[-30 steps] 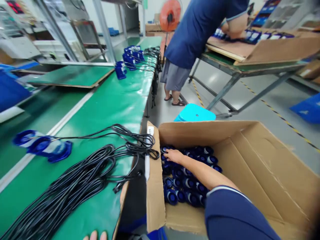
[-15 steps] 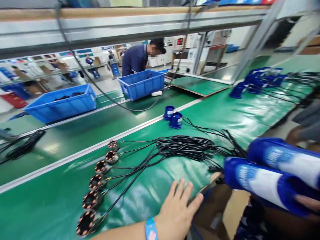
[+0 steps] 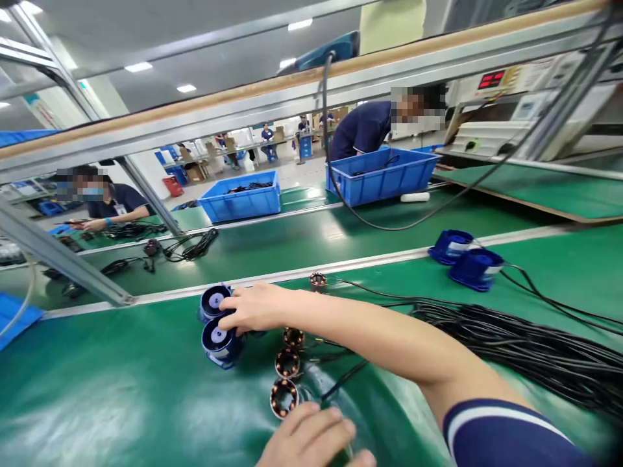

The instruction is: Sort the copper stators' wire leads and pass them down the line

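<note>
My right hand (image 3: 256,308) reaches across to the left, its fingers gripping the rims of two blue plastic housings, the rear one (image 3: 214,302) and the front one (image 3: 220,340). Both stand upright on the green mat, their round openings facing up with a pale disc inside. At the bottom edge my left hand (image 3: 311,441) is open with fingers stretched out, close to the nearest copper-wound stator (image 3: 284,398). Several such stators form a row, part of it hidden behind my right forearm. Black cables run right from them into a large bundle (image 3: 487,344).
Two more blue housings (image 3: 474,267) stand at the right on the mat. Beyond the metal strip are blue bins (image 3: 241,198) and a hanging cable (image 3: 409,227). A shelf beam (image 3: 272,97) crosses overhead. A co-worker (image 3: 365,126) bends over one bin; another person (image 3: 121,194) works at left.
The view has swung left. My right hand has carried the two blue housings from the far right to the left of the stators and stood them up. My left hand is now lower in view.
</note>
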